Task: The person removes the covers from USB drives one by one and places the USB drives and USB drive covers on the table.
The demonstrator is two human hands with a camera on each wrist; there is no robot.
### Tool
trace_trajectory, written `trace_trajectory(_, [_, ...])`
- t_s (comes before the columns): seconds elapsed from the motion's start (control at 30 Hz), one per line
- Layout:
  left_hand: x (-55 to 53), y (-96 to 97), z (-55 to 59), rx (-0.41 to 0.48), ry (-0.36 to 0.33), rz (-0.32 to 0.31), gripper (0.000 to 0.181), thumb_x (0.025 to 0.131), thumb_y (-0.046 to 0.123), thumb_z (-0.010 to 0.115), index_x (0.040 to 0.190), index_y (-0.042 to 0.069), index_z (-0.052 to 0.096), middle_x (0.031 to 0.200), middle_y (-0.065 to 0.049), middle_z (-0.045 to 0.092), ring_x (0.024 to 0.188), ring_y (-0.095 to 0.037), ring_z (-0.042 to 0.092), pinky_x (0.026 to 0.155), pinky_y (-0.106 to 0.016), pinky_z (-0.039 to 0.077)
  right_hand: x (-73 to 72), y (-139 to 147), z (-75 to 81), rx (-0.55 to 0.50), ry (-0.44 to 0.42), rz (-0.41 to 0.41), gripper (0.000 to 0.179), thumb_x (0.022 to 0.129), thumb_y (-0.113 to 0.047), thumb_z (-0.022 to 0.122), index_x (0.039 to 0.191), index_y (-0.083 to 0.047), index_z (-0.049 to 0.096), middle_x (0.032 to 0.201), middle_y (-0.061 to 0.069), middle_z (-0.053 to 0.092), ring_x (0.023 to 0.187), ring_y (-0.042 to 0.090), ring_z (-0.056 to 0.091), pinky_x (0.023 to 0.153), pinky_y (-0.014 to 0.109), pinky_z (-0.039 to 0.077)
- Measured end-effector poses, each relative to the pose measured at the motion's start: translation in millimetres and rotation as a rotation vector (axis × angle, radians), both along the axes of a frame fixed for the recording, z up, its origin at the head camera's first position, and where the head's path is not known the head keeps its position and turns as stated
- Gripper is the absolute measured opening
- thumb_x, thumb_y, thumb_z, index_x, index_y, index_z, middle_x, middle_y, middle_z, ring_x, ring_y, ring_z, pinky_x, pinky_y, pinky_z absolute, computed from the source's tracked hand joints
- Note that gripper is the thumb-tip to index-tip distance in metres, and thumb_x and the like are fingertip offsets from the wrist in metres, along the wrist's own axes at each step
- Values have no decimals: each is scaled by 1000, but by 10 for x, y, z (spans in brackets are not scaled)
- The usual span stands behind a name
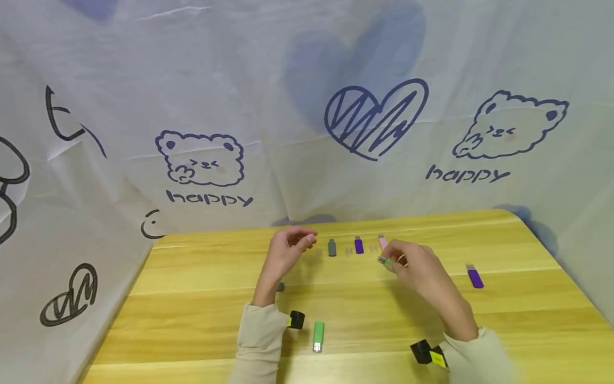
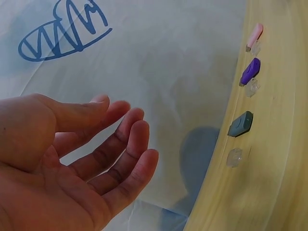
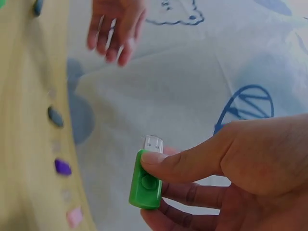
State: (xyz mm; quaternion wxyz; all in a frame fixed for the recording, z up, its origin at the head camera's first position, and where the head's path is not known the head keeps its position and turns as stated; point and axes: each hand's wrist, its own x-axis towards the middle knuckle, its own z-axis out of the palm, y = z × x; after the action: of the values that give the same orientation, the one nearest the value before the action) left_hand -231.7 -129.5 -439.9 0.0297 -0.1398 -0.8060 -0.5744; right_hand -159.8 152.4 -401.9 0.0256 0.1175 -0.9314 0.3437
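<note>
A glossy green USB stick [image 3: 147, 184], silver-tipped, right of centre in the head view, pinched by the right hand [image 1: 419, 266]! Left hand [image 1: 286, 249] hangs relaxed; streaky yellow desk [image 1: 201, 325], doodled pale cloth [image 1: 280, 114] behind.

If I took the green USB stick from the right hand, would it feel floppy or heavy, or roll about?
The green USB stick would probably feel stiff, since it looks like hard, straight-edged plastic. It's likely light: the right hand holds it up with just its fingers. It might slide rather than roll, because its shape looks flat and blocky.
</note>
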Motion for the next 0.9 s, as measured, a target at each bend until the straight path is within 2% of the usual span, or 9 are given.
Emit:
trace_trajectory(0.13, [20, 3, 10, 10, -7, 1, 17, 100, 9, 67, 110, -2, 76, 99, -17, 75, 91, -41, 68, 84, -48, 58, -53, -174, 104, -59, 36, 31, 11, 93, 2, 72, 100, -6, 72, 91, 5, 70, 84, 23, 66, 74, 40, 57])
trace_trajectory(0.27, [44, 21, 34, 17, -13, -2, 17, 100, 8, 67, 110, -3, 75, 99, -18, 75, 91, -41, 68, 84, -47, 58, -107, -299, 134, -104, 47, 30, 13, 94, 3, 70, 104, -5, 72, 93, 6, 71, 83, 21, 65, 73, 37, 57])
trace_trajectory(0.53, [40, 47, 72, 31, -23, -21, 18, 101, 9, 66, 112, -3, 75, 102, -17, 75, 91, -31, 70, 86, -45, 58, -219, -486, 98, -222, 113, 14, 19, 95, 7, 66, 109, -3, 75, 101, 9, 74, 87, 24, 68, 82, 43, 59])
trace_trajectory(0.73, [47, 41, 103, 15, -21, -28, 17, 101, 10, 66, 112, 0, 75, 102, -14, 75, 91, -27, 69, 86, -40, 58, -280, -549, 27, -299, 119, -12, 17, 96, 2, 70, 111, -4, 75, 104, 9, 74, 92, 24, 69, 82, 41, 60])
trace_trajectory(0.9, [56, 44, 134, 30, -26, -51, 19, 102, 11, 66, 114, -1, 74, 103, -13, 74, 92, -26, 70, 87, -40, 58, -309, -561, -11, -337, 160, 11, 18, 95, -1, 73, 112, -4, 77, 106, 10, 75, 94, 25, 72, 81, 39, 61])
